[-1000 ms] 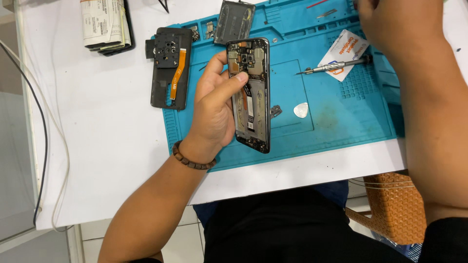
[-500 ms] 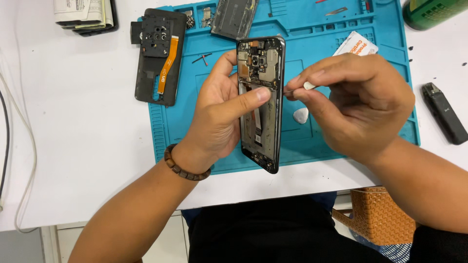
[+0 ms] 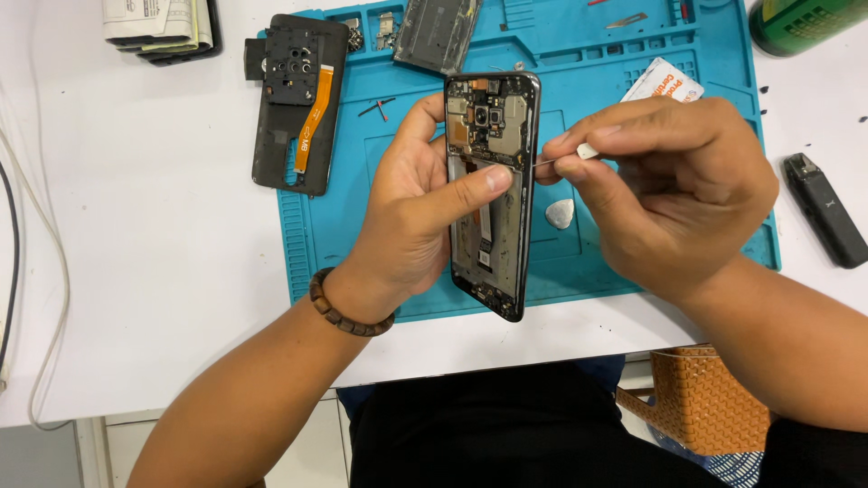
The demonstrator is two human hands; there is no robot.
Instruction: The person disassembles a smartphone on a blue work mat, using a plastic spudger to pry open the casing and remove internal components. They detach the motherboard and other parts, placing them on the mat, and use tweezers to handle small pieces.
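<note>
Phone (image 3: 493,194) is standing opened, back cover off, boards and camera module showing at the top end. Inner frame (image 3: 294,104) with the orange flex is lying off to the left, another removed part (image 3: 437,33) is sitting at the mat's (image 3: 633,54) far edge. Judging by this, teardown is well under way; the main board is still seated in the shell.

Left hand (image 3: 411,217) is gripping the phone above the mat, fingers curled behind, thumb pressing across the front.

Right hand (image 3: 674,185) is pinching a small white-tipped pin tool (image 3: 579,154), fingers closed tight, its point touching the phone's right edge.

Long axis is running away from the person, camera end far, slightly tilted.
</note>
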